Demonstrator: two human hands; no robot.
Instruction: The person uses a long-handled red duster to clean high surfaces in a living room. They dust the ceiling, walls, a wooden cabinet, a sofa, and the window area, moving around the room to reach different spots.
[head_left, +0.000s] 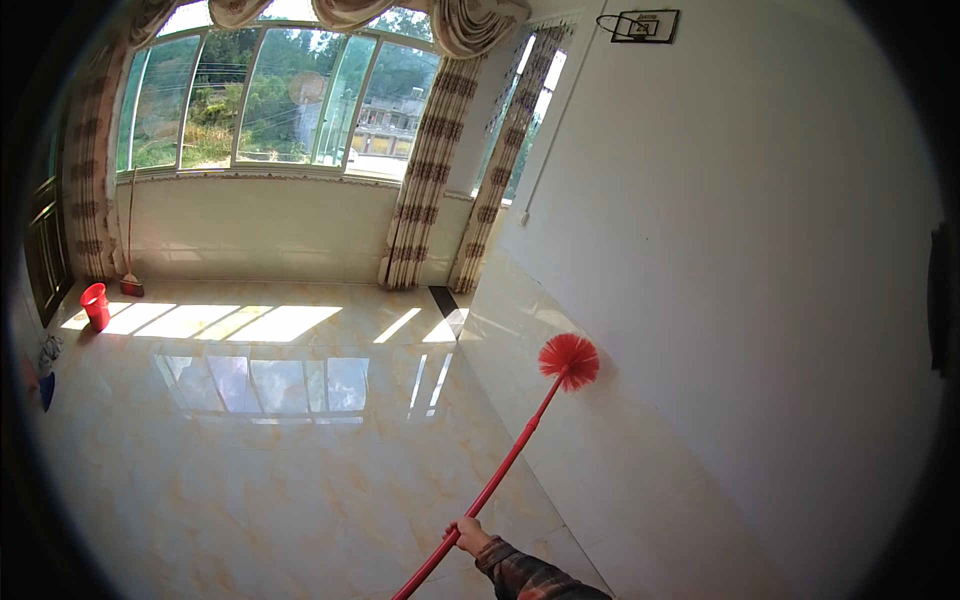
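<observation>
My right hand (469, 535), below a dark plaid sleeve, is wrapped around the red pole (501, 471) of a long-handled duster. The pole slants up and away from the bottom edge of the view. At its far end is a round red bristle head (568, 361), in front of the tiled lower part of the right wall (637, 427). Whether the bristles touch the tiles I cannot tell. The pole's near end runs out of the picture. My left hand is out of view.
On the glossy tiled floor (300, 495), a red bucket (95, 306) stands at the far left, near a broom (131, 283) leaning by the curtain (91, 172). Patterned curtains (431, 172) flank the wide window (285, 97). A mini basketball hoop (643, 27) hangs high on the right wall.
</observation>
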